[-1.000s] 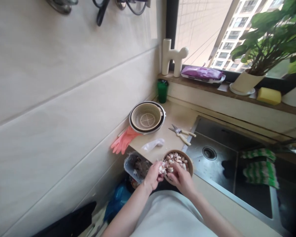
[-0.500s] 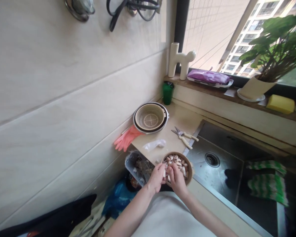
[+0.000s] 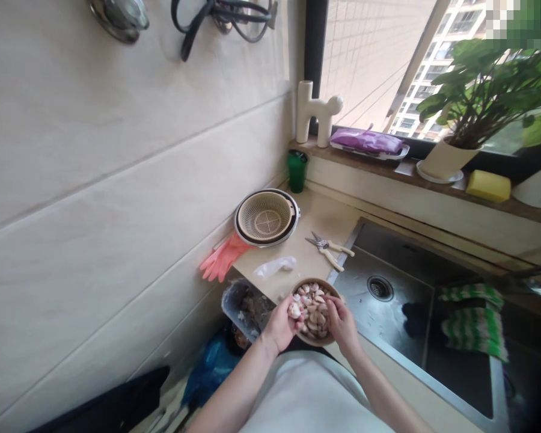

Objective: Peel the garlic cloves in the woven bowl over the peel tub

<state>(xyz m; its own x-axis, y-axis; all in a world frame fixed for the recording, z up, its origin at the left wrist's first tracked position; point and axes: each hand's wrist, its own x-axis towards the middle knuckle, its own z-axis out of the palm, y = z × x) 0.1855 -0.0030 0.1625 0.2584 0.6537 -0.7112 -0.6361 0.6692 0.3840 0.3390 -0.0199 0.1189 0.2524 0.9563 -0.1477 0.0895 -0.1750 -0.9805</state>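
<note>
1. Garlic is what changed: half a second ago your two hands pinched one clove together over the bowl's near-left rim; now they have parted.
2. Your left hand (image 3: 280, 325) sits at the bowl's left rim, fingers curled around a small cluster of garlic cloves (image 3: 294, 310).
3. The wooden bowl (image 3: 332, 291) of cloves rests at the counter's (image 3: 315, 216) front edge, beside the sink (image 3: 415, 282).
4. Your right hand (image 3: 342, 322) rests on the bowl's near-right rim, fingers bent into the cloves; whether it grips one, you cannot tell.
</note>
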